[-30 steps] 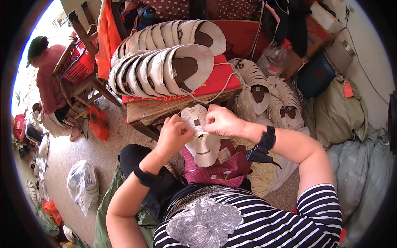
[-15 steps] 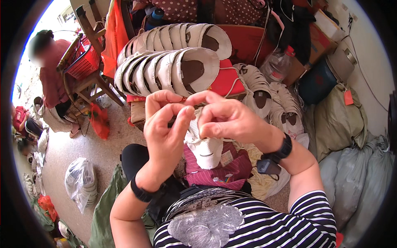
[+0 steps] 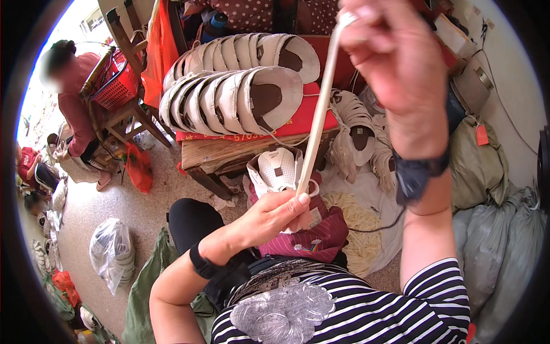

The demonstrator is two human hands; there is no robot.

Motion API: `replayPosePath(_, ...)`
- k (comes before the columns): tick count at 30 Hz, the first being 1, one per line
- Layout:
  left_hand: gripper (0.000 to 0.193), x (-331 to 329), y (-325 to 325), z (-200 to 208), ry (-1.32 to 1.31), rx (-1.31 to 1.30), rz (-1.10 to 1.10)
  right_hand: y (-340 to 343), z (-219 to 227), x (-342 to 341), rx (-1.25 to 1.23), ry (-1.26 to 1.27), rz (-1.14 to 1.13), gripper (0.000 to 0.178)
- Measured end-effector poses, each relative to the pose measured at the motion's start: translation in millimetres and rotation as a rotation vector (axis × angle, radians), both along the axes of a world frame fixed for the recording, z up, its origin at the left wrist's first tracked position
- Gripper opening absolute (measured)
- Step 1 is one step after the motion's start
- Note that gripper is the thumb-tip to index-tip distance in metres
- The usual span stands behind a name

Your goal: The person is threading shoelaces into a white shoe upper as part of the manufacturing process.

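A flat cream shoelace is stretched taut on a slant between my hands. Raised at the upper right, my right hand is closed on the lace's upper part, somewhat blurred by motion. My left hand is closed on a white shoe upper above my lap, its thumb beside the spot where the lace comes out. The upper's perforated tongue points away from me, and my left fingers cover its nearer part.
Two rows of nested white shoe uppers lie on a wooden bench ahead. More uppers hang at its right. A pile of cream laces lies right of my lap. Filled sacks stand at right; a person sits far left.
My hands were together at the upper, fingertips pinched. Now my right hand has swung up and right, drawing the lace out long, while my left has dropped onto the upper.
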State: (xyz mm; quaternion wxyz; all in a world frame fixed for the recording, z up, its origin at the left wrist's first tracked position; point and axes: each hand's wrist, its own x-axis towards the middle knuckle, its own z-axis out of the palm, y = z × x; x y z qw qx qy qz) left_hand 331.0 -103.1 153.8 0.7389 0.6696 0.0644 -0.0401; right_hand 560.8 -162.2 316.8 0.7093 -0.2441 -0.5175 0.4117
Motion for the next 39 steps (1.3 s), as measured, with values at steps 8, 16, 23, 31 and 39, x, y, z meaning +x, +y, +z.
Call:
replayPosePath(8, 0.049, 0.3, 37.7, 13.2, -0.295, 0.043, 0.377, -23.6, -150.8, -11.2, -0.397, -1.434, -0.225, 0.016)
replayPosePath(16, 0.055, 6.1, 33.7, -1.2, -0.196, 0.101, 0.602, -52.7, -233.7, -45.6, -0.210, -1.453, -0.510, 0.027)
replayPosePath(23, 0.053, 2.6, 22.7, 30.2, -0.230, -0.322, 0.425, -49.2, -244.8, -58.1, -0.163, -1.204, -0.816, 0.023)
replayPosePath(31, 0.051, -26.6, 11.5, 65.0, -0.457, -0.013, 0.228, -57.4, -261.0, -56.8, -0.072, -1.196, -0.808, 0.024)
replayPosePath(39, 0.053, -3.2, 33.3, 48.6, -0.462, -0.203, 0.454, -55.7, -225.5, -74.3, -0.064, -1.159, -0.517, 0.015)
